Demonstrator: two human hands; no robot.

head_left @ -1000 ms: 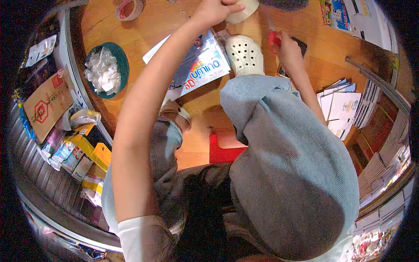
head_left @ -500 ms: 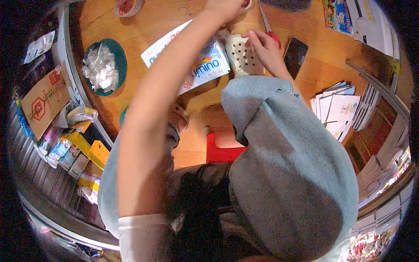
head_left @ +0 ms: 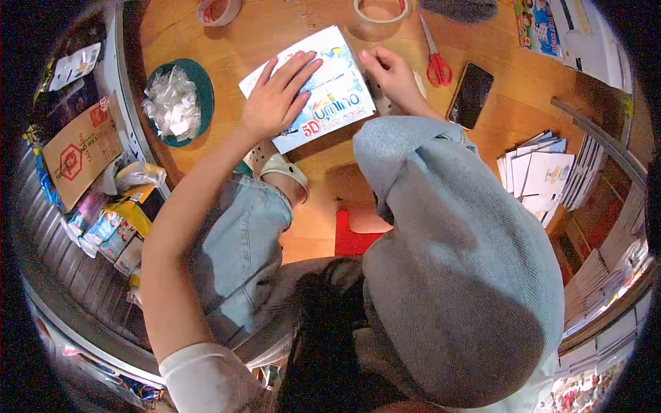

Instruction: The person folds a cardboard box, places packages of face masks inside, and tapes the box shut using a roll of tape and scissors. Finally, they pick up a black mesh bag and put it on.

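Note:
My left hand [head_left: 282,96] lies spread on a white printed box [head_left: 337,100] with blue and red lettering, which rests on the wooden floor in front of my knees. Just off the box's right edge is my right hand [head_left: 394,77], fingers curled with thumb and forefinger together; what they hold, if anything, is too small to make out. Beneath the right hand a perforated cream clog [head_left: 387,104] is partly covered. Beyond the box sits a tape roll [head_left: 381,9]. Red-handled scissors [head_left: 438,69] lie to the right of the right hand.
Crumpled clear plastic [head_left: 172,104] fills a green dish [head_left: 205,100] at left. Another tape roll [head_left: 219,9] is at the top. A phone [head_left: 471,95] and stacked white cards [head_left: 533,172] are on the right. A brown paper bag [head_left: 82,153] and packets stand at far left.
My left hand has left the tape roll at the top and come down onto the box. The box's printed face now shows more fully. My right hand has shifted slightly left, toward the box's edge.

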